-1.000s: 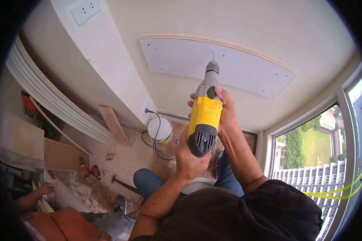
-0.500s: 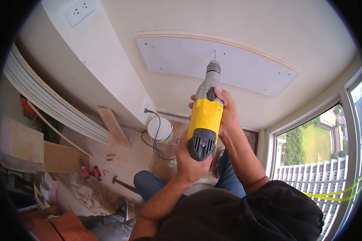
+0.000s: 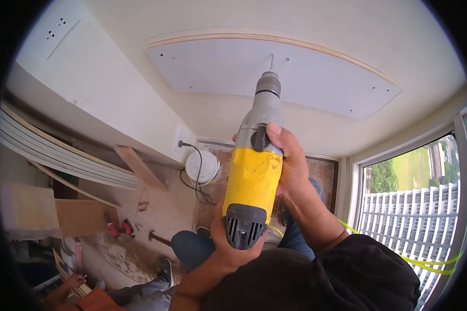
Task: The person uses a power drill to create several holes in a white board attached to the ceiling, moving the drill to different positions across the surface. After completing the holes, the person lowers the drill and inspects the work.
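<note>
A yellow and grey power drill (image 3: pixel 251 176) fills the middle of the head view, its chuck and thin bit (image 3: pixel 272 62) pointing at the wall. The bit's tip meets a pale board (image 3: pixel 327 83) that lies against the wall and has several small holes. My right hand (image 3: pixel 294 163) is closed around the drill's front body, thumb beside the black selector knob. Behind, my left hand (image 3: pixel 239 255) cups the black vented rear end; the drill covers part of its fingers.
A white bucket (image 3: pixel 201 168) stands by the wall below a plugged-in black cord (image 3: pixel 194 146). On the floor at left lie a red cordless drill (image 3: pixel 111 227) and a hammer (image 3: pixel 161 238). Stacked panels (image 3: pixel 62 150) lean there. Another person's hand (image 3: pixel 73 282) shows lower left; a window (image 3: pixel 410 207) is at right.
The drill and my hands appear larger and lower, closer to my head, and the view has shifted. The bit stays at the board. The other person's hand now shows more clearly.
</note>
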### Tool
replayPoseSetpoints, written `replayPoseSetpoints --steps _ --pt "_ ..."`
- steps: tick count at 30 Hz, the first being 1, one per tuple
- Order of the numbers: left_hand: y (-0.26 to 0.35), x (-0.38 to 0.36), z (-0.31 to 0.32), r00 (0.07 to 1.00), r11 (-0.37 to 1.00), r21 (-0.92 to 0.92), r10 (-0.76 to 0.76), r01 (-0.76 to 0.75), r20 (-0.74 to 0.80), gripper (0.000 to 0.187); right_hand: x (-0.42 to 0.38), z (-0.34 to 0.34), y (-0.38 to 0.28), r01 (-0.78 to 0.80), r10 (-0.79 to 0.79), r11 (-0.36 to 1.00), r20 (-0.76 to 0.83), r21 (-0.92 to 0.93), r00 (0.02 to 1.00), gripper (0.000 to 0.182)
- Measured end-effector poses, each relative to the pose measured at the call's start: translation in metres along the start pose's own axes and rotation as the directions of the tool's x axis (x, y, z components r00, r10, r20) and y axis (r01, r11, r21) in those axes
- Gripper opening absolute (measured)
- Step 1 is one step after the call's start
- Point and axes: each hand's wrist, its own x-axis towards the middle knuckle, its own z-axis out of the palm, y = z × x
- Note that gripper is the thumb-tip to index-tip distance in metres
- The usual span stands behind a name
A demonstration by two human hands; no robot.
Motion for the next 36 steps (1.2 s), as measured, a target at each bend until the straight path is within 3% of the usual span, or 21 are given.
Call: replayPoseSetpoints --steps 2,4,7,11,16,23,28,36 --pt "0.002 0.001 0.001 0.999 0.994 0.104 0.022 -0.025 0.034 0.084 0.001 -0.002 0.001 0.014 -0.014 1.0 -0.008 -0.027 1.0 0.061" --pt "0.005 0.001 0.0 0.998 0.996 0.084 -0.036 0.031 0.051 0.084 0.003 -0.004 0.001 0.009 -0.009 1.0 0.0 -0.012 1.0 0.062" --pt "0.001 0.007 0.003 0.992 0.992 -0.044 -0.116 0.119 0.054 0.082 0.011 -0.01 -0.004 0.0 0.0 0.999 -0.01 -0.055 1.0 0.066" --pt "0.001 0.011 0.011 0.989 0.975 -0.188 -0.135 0.122 -0.061 0.08 0.009 -0.007 -0.007 -0.014 0.013 0.999 -0.029 -0.034 1.0 0.069" --pt "-0.002 0.013 0.007 0.99 0.998 -0.013 -0.064 0.066 0.123 0.078 0.015 -0.016 -0.005 -0.016 0.017 1.0 -0.007 0.016 1.0 0.068" --pt "-0.012 -0.006 0.021 0.985 0.994 0.012 -0.11 0.109 0.133 0.061 0.02 -0.018 -0.006 -0.01 0.009 1.0 -0.016 -0.017 1.0 0.066" --pt "-0.018 -0.009 0.021 0.98 0.991 0.134 -0.028 0.002 0.195 0.053 0.023 -0.018 -0.007 -0.024 0.023 0.999 0.013 0.022 1.0 0.065" --pt "-0.017 -0.007 0.021 0.983 0.992 0.124 -0.026 0.003 0.181 0.047 0.025 -0.018 -0.007 -0.016 0.016 0.999 0.019 0.039 1.0 0.063"
